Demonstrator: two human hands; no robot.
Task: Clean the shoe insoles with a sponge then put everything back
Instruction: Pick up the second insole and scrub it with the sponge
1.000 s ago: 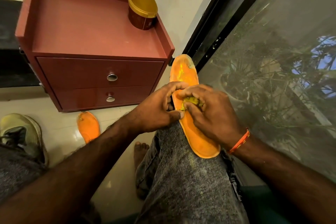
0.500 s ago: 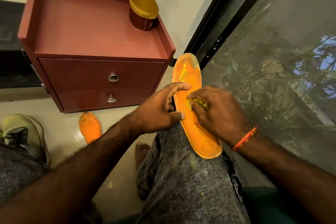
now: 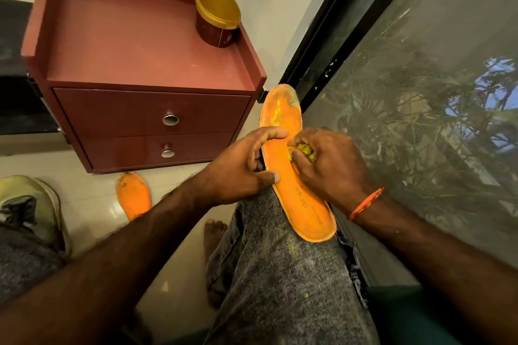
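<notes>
Left hand (image 3: 238, 168) grips the orange insole (image 3: 291, 176) on the knee while right hand (image 3: 330, 165) pinches the yellow sponge (image 3: 301, 151) against it

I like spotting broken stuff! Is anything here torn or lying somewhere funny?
Yes. The orange insole on the knee looks chipped and frayed at its far tip, with yellowish smears there. The right hand rubs it with a yellow sponge while the left hand steadies it. A second insole lies loose on the floor.

Insole (image 3: 297, 190) on knee (image 3: 280, 274), cabinet (image 3: 145, 70) left.
</notes>
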